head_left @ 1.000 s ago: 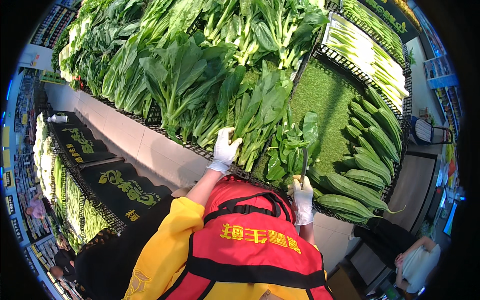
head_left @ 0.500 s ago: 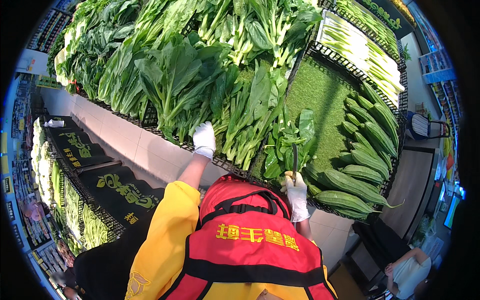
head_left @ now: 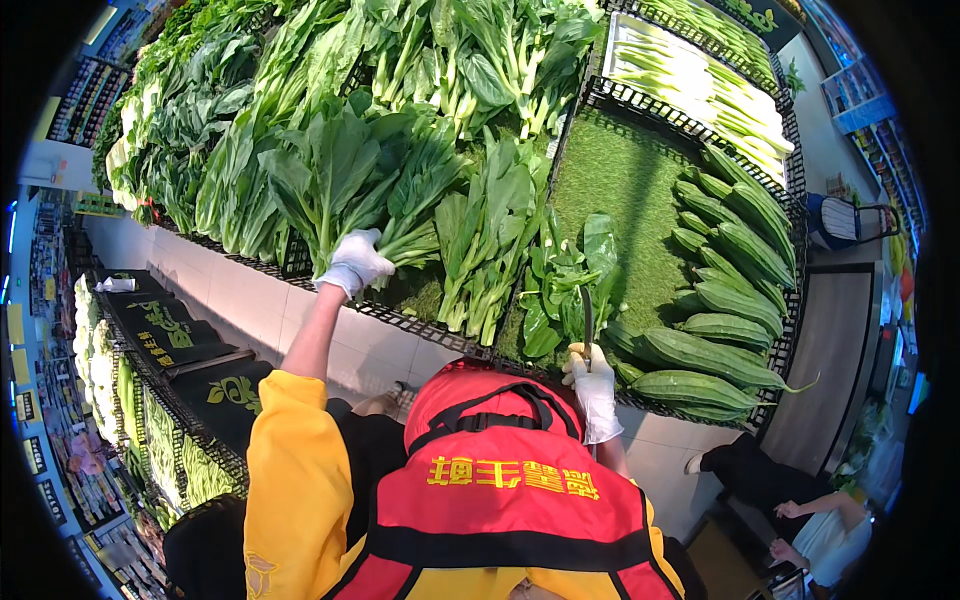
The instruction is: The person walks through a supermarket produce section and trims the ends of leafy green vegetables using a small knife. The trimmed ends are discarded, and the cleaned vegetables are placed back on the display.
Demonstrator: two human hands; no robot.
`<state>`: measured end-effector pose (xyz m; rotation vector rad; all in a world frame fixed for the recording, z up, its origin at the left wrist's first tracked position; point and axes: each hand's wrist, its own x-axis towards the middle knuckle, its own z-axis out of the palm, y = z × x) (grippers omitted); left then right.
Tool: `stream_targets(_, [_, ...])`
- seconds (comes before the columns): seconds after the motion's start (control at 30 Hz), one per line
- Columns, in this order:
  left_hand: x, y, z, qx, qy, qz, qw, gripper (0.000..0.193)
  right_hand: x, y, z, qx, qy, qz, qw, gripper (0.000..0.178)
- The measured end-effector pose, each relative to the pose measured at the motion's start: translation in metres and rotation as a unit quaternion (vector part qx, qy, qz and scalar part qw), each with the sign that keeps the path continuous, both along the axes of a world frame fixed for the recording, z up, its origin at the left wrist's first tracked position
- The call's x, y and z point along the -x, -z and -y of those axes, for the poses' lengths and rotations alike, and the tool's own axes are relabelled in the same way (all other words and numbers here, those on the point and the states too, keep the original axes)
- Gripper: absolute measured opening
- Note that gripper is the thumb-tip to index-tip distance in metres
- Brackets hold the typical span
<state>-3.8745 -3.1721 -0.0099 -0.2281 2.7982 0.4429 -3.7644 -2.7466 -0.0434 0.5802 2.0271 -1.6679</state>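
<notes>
My left hand [head_left: 355, 262], in a white glove, is closed round the stem ends of a bunch of leafy greens [head_left: 335, 175] at the front of the crate. The broad dark leaves fan away from me. My right hand [head_left: 592, 390], gloved too, grips a knife with a narrow, dark, curved blade [head_left: 587, 315] pointing away from me; its handle is mostly hidden in the fist. Just beyond and left of the blade lie loose green leaves [head_left: 555, 290] on green matting. Between my hands rests another pile of long-stemmed greens [head_left: 490, 235].
Ridged gourds [head_left: 710, 350] lie on the green mat [head_left: 610, 165] to the right. Pale stalks [head_left: 700, 95] fill a white tray behind them. Black crate edging [head_left: 420, 328] runs along the front. A second vegetable stand [head_left: 200, 430] is at left, and a seated person [head_left: 825, 530] at lower right.
My left hand has moved left and slightly up, from beside the greens onto their stems, and has closed round them. The right hand with the knife has stayed nearly still.
</notes>
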Motion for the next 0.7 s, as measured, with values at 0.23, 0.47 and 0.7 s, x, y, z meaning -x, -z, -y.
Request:
stream_targets(0.23, [0.026,-0.08,0.003,0.151,0.082,-0.097,0.98,0.026,0.003,-0.003,0.004,0.005,-0.008,0.0,1.0,0.017])
stream_targets(0.47, [0.038,-0.174,0.052,-0.167,-0.144,-0.027,0.975,0.04,0.001,0.0,0.001,0.009,0.007,-0.004,1.0,0.017])
stream_targets(0.7, [0.021,-0.15,0.032,-0.664,-0.31,-0.088,0.675,0.049,0.007,-0.011,0.01,0.001,0.01,-0.001,1.0,0.016])
